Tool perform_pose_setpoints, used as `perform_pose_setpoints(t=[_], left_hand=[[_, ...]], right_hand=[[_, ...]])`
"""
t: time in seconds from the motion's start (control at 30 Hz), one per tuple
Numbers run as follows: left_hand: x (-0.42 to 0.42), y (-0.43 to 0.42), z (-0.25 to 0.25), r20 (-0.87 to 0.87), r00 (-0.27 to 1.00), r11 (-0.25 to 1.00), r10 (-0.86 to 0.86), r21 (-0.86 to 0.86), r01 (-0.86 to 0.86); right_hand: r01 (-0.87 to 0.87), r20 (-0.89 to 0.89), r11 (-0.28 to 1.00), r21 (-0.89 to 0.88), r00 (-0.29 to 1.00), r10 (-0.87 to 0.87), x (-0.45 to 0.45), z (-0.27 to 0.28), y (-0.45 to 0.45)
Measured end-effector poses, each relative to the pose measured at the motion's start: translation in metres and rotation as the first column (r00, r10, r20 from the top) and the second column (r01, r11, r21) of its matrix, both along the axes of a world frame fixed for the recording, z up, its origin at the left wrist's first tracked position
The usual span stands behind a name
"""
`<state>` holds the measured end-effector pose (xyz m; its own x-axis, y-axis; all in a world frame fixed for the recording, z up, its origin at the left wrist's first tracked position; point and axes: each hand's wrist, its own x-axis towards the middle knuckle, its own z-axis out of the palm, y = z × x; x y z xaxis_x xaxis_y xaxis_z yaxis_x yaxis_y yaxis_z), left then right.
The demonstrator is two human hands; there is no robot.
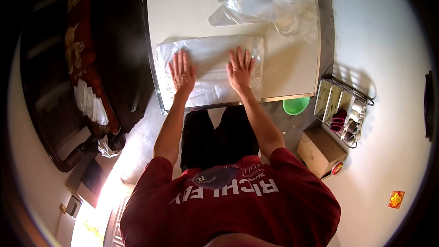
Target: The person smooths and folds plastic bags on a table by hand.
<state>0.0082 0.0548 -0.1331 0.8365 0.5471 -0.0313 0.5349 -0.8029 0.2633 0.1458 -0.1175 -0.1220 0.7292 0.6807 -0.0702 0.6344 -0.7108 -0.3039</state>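
A clear plastic bag (208, 48) lies spread flat along the near edge of the pale table (292, 71). On its left part rests my left hand (182, 71), palm down with the fingers stretched out. My right hand (240, 68) lies on the right part of the same plastic, its fingers spread. Neither hand grips anything. Whether the plastic is one layer or a stack, I cannot tell. Farther back on the table is a crumpled heap of clear plastic bags (274, 4), apart from both hands.
Below the table's right corner stands a green basin (296, 105). A shoe rack (340, 110) and a cardboard box (320, 151) are along the right wall. To the left is a dark wooden bench (45, 110) with white plastic bags (90, 104) on it.
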Motion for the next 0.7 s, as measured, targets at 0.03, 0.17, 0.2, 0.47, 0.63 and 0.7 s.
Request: perform_pose_setpoints(t=[0.03, 0.17, 0.2, 0.47, 0.63, 0.7], left_hand=[[0.001, 0.005, -0.003, 0.072, 0.996, 0.998, 0.050, 0.028, -0.052], [-0.008, 0.025, -0.007, 0.148, 0.985, 0.995, 0.091, 0.026, -0.096], [-0.009, 0.028, -0.006, 0.147, 0.985, 0.995, 0.094, 0.030, -0.100], [-0.035, -0.027, 0.007, -0.027, 0.995, 0.994, -0.091, -0.067, 0.089], [-0.054, -0.008, 0.016, 0.020, 0.999, 0.998, -0.036, -0.044, 0.037], [-0.058, -0.010, 0.030, 0.017, 1.000, 0.999, -0.007, -0.038, 0.008]], right_hand=[[0.020, 0.005, 0.999, -0.051, 1.000, -0.019, 0.006, -0.005, -0.006], [0.148, 0.061, 0.989, 0.017, 0.987, -0.149, 0.020, -0.011, -0.026], [0.155, 0.066, 0.988, 0.023, 0.985, -0.157, 0.021, -0.010, -0.026], [0.071, -0.085, 0.994, 0.087, 0.994, -0.064, -0.063, 0.014, -0.053], [0.133, -0.071, 0.990, 0.048, 0.989, -0.130, -0.075, 0.020, -0.084], [0.410, -0.007, 0.900, 0.149, 0.910, -0.414, -0.069, 0.019, -0.094]])
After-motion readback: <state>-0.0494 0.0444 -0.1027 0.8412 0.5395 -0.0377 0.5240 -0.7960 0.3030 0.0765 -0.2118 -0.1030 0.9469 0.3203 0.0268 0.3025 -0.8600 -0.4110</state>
